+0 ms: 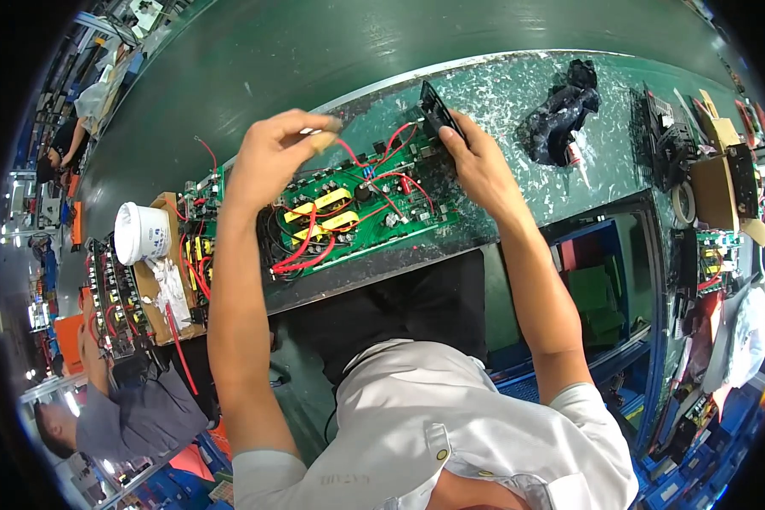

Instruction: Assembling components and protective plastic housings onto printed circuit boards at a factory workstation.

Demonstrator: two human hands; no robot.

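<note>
A green circuit board [374, 229] with yellow-wrapped transformers [323, 212] and several red wires lies on the bench in front of me. My left hand [268, 157] is over its far left part, thumb and fingers pinched together. A red wire [348, 153] runs from those fingertips down to the board; its end is hidden in the pinch. Beyond the board's far right corner, my right hand [482, 166] grips a black slotted end panel [437, 110], held tilted with the thumb on its near face.
At left, a white tub [141, 233] stands by a cardboard box [163, 289], with more wired boards [115, 297] and a co-worker [136, 416]. A crumpled black bag [561, 119] and small white bottle [577, 157] lie at far right. Blue bins [616, 280] sit below the bench edge.
</note>
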